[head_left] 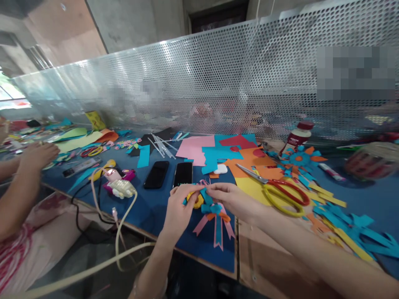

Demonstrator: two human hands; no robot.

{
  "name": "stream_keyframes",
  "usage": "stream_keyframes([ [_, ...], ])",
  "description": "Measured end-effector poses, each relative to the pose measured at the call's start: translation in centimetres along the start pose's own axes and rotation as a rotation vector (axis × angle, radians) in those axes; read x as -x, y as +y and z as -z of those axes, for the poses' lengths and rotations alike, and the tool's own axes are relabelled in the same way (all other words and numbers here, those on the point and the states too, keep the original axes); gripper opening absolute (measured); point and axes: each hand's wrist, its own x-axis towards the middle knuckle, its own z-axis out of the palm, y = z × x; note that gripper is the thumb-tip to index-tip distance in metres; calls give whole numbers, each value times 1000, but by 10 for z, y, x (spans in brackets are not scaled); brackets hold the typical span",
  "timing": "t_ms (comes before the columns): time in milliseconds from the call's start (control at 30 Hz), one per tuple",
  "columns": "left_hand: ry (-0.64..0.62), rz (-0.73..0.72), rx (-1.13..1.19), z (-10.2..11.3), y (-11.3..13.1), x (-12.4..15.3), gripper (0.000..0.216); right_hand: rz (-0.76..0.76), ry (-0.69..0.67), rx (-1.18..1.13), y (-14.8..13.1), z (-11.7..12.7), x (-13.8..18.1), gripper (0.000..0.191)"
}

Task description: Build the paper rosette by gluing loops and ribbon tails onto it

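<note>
My left hand (181, 204) is closed around the side of a paper rosette (208, 208) over the near edge of the blue table. The rosette has a yellow centre (197, 200), blue and orange loops, and pink and blue tails with notched ends. Finger and thumb of my right hand (229, 198) pinch a blue paper piece (204, 194) at the rosette's upper edge, and the two hands nearly meet there. Just beyond my left hand lies a phone (183, 174) with its screen lit. Scissors (274, 189) with red and yellow handles rest to the right of my right hand.
Coloured paper sheets (196, 148), a second phone (156, 174) and a power strip with cables (123, 187) lie about. A bottle (297, 137), a blue paper flower (299, 158) and blue strips (358, 228) are at right. Another person's hand (39, 155) works at left. A perforated metal screen (218, 79) stands behind.
</note>
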Motion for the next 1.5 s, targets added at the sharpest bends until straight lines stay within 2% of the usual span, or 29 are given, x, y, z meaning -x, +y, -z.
stream_keyframes([
  [167,-10,-3,-23,-1,-1,0,23,137,-80,342,-5,8,-3,18],
  [300,-13,10,0,-2,-1,1,23,212,-117,447,-2,12,-7,16],
  [667,-86,-6,-49,-1,-5,0,25,179,-44,428,2,14,-9,17],
  [733,-83,18,-129,1,-10,2,26,169,-15,418,1,15,-8,17],
  [900,17,184,-492,0,-27,10,18,180,89,393,-1,16,-10,16],
  [1067,-13,200,-582,-7,-30,13,17,229,172,383,0,19,-13,15],
  [1200,-37,193,-498,-7,-27,9,5,277,222,381,-2,20,-13,17],
  [1333,-39,173,-251,0,-21,4,7,337,248,355,-9,19,-10,19],
  [1500,-19,16,8,7,-7,-2,8,486,274,401,-17,16,-3,17],
])
